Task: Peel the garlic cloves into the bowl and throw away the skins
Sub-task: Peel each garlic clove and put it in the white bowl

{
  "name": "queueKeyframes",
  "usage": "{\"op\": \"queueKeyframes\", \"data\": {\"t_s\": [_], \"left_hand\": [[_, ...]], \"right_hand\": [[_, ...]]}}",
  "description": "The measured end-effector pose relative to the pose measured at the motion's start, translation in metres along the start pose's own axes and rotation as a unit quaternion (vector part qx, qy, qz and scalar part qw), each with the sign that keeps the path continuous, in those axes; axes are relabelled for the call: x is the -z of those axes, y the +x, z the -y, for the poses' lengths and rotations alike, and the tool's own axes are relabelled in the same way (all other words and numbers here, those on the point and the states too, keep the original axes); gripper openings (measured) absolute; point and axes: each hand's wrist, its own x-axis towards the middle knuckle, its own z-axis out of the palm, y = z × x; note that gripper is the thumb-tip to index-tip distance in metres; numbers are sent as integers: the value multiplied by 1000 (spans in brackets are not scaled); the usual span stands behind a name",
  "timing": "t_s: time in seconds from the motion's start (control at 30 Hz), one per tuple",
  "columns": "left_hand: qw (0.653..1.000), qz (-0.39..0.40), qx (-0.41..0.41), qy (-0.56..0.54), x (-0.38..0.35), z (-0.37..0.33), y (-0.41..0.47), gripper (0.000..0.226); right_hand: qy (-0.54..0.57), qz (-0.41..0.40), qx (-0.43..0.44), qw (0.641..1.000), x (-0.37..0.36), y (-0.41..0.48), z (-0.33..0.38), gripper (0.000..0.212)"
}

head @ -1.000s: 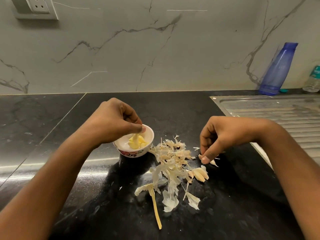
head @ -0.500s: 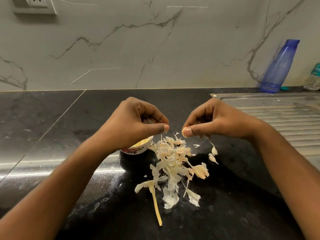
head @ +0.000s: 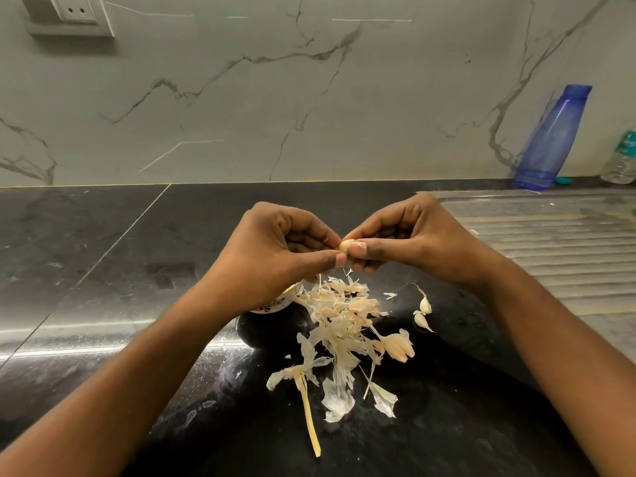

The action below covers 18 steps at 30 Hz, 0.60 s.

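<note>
Bowl [head: 275, 303] mostly behind left hand [head: 275, 251], clove [head: 345, 245] half-covered, pinched with right hand [head: 420, 242]

In my feed the rear wall [head: 241, 98] is a grey-white marble-pattern slab with dark veins, spanning the full width. A white socket plate [head: 74, 10] is mounted at its upper left. Below it I read a polished black stone countertop [head: 86, 253] with thin seam lines and a bright band of reflected light at left. A ribbed steel drainboard [head: 557, 242] sits at right. A blue bottle [head: 554, 139] stands against the wall behind it, and a clear bottle [head: 624, 160] at the right edge.
</note>
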Motion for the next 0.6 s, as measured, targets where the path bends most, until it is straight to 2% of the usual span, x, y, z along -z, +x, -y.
{"op": "queueKeyframes", "data": {"t_s": [0.6], "left_hand": [[998, -68, 4, -12, -7, 4, 0, 20]], "right_hand": [[-53, -68, 20, 996, -13, 4, -9, 22]]}}
